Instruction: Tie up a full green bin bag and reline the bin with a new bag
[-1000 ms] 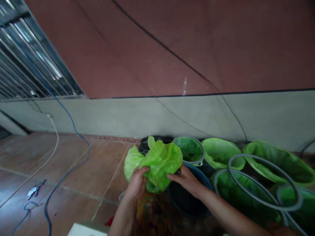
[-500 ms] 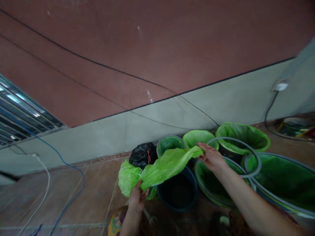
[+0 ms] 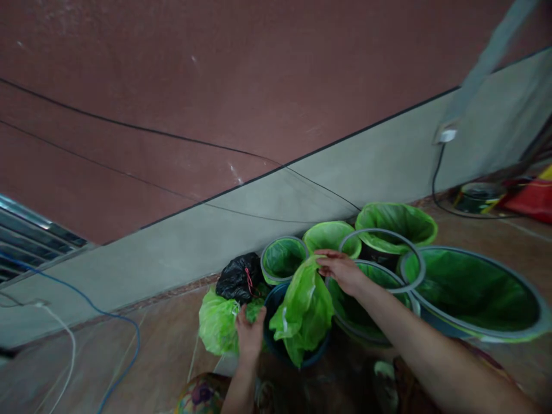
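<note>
My right hand [image 3: 342, 270] pinches the top of a light green plastic bag [image 3: 306, 305]. The bag hangs down over the mouth of a dark blue bin [image 3: 271, 336]. A grey ring [image 3: 420, 261] is at my right wrist; whether it goes round the arm I cannot tell. My left hand [image 3: 250, 333] is open, thumb and fingers apart, between the blue bin and a crumpled green bag pile [image 3: 215, 322]. A knotted black plastic bag [image 3: 235, 279] with a pink tie lies just behind that pile.
Several bins with green liners stand along the wall, among them a small bin [image 3: 264, 264] and a wide bin [image 3: 539, 310] at right. A blue cable [image 3: 129, 316] and a white cable [image 3: 71, 345] cross the floor at left. A tin [image 3: 478, 198] sits by the wall.
My left hand has let go of the stretched green bag, which now hangs from my right hand over the blue bin. The view has turned and shifted.
</note>
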The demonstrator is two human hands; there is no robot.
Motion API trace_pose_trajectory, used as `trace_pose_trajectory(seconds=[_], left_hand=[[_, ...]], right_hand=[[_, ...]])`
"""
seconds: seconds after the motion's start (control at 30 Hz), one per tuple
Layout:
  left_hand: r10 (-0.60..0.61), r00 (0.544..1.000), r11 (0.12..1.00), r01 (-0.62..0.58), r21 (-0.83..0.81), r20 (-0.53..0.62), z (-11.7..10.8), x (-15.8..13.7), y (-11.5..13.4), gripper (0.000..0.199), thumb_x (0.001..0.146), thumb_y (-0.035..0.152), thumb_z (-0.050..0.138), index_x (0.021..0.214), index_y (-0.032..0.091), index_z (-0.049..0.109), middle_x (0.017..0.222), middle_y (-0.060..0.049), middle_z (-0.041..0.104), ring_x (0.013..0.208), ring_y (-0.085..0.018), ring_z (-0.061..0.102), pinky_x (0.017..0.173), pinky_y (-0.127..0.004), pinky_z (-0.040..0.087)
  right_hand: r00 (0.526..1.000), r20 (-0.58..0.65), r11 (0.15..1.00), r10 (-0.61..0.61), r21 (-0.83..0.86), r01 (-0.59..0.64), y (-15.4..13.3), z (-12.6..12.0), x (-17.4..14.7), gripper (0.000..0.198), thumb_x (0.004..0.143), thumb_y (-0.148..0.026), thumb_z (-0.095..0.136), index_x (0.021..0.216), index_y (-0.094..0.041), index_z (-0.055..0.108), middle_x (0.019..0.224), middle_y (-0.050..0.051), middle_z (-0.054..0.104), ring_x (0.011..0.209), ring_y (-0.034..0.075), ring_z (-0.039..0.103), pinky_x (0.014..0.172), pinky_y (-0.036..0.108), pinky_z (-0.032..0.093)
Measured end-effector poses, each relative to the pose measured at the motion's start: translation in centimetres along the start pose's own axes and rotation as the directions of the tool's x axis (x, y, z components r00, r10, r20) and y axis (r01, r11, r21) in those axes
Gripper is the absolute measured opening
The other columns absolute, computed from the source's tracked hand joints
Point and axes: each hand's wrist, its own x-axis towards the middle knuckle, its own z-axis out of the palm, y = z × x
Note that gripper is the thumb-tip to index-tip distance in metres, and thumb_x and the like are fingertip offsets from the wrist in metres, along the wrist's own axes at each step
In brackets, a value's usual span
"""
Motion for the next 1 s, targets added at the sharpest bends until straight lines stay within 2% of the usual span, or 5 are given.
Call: trace_pose_trajectory(seconds=[0.1,0.27,0.63,0.8,1.0], left_hand=[[0.330,0.921,0.934,-0.350,0.069,0.207,2.9,-1.4,3.3,0.071,0.066,0.038,0.071,0.129,0.018,0.046,0.135,-0.012,0.050,0.125,-0.024,0.046,0.106,-0.037,0.034],[0.425,0.781,0.819,-0.547,0.173,0.458,5.6,-1.6,7.7,0.038,0.075,0.017,0.055,0.113,0.019,0.060,0.101,-0.005,0.069,0.093,-0.017,0.063,0.087,-0.028,0.045],[0.347,0.911,0.867,-0.403,0.294,0.225,0.6,1.3,3.7,0.021,0.080,0.025,0.049,0.084,0.017,0.067,0.071,-0.001,0.067,0.061,-0.013,0.058,0.063,-0.022,0.043],[0.352,0.859,0.924,-0.382,0.006,0.373,1.3,0.5,4.0,0.025,0.080,0.032,0.052,0.092,0.018,0.069,0.084,0.000,0.071,0.072,-0.013,0.061,0.068,-0.022,0.046],[0.318,0.900,0.880,-0.397,0.259,0.299,0.3,0.7,3.8,0.024,0.078,0.021,0.054,0.096,0.019,0.069,0.092,-0.004,0.072,0.083,-0.017,0.064,0.079,-0.025,0.046]], right_hand=[[0.992,0.123,0.990,-0.004,-0.139,0.022,2.0,1.3,-0.8,0.025,0.061,-0.016,0.070,0.086,-0.016,0.068,0.064,-0.002,0.063,0.056,0.007,0.054,0.053,0.019,0.043],[0.948,0.319,0.970,0.008,-0.231,0.070,4.8,2.9,-1.9,0.024,0.060,-0.025,0.070,0.083,-0.016,0.069,0.068,-0.001,0.064,0.061,0.009,0.054,0.054,0.021,0.042],[0.981,0.020,0.955,-0.194,-0.223,0.193,1.9,0.5,1.3,0.034,0.056,-0.036,0.073,0.081,-0.016,0.064,0.067,-0.001,0.062,0.056,0.010,0.053,0.057,0.027,0.046],[0.891,0.394,0.707,-0.228,-0.562,0.429,5.2,2.0,-0.3,0.065,0.056,-0.025,0.075,0.119,-0.018,0.058,0.121,0.011,0.061,0.101,0.022,0.059,0.088,0.037,0.046],[0.868,0.476,0.297,-0.139,-0.816,0.495,5.4,2.9,-0.9,0.024,0.078,-0.016,0.051,0.092,-0.017,0.070,0.092,0.006,0.071,0.089,0.019,0.063,0.083,0.028,0.043]])
